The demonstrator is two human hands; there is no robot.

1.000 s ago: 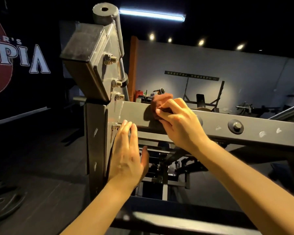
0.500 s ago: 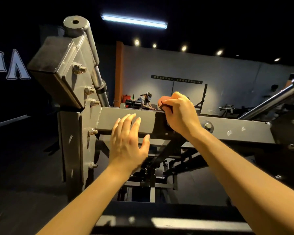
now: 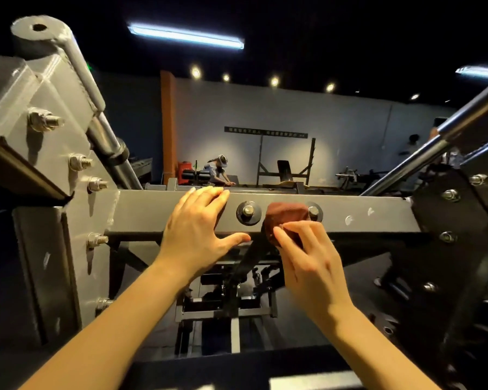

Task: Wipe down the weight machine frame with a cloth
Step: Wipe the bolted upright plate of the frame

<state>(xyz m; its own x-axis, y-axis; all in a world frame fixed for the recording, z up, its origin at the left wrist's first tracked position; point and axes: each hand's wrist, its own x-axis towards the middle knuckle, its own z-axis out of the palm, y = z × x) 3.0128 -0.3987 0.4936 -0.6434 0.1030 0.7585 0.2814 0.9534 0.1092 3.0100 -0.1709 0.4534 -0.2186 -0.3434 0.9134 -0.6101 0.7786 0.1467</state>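
Observation:
A grey steel crossbeam (image 3: 364,218) of the weight machine frame runs left to right across the middle. A bunched dark red cloth (image 3: 283,218) lies against its front face, between two large bolts. My right hand (image 3: 307,258) pinches the cloth's lower edge with thumb and fingertips, just under the beam. My left hand (image 3: 196,229) rests flat on the beam to the left of the bolts, fingers straight over its top edge, thumb below.
A bolted grey bracket (image 3: 40,119) with a slanted rod rises at the left. A chrome bar (image 3: 448,136) slants up at the right beside a dark bolted plate (image 3: 451,209). Machine parts (image 3: 228,294) sit below the beam. A person (image 3: 217,171) crouches far behind.
My right hand slid the cloth rightward along the beam and dropped from its top edge to its lower face. My left hand followed right. The view moved closer and rightward.

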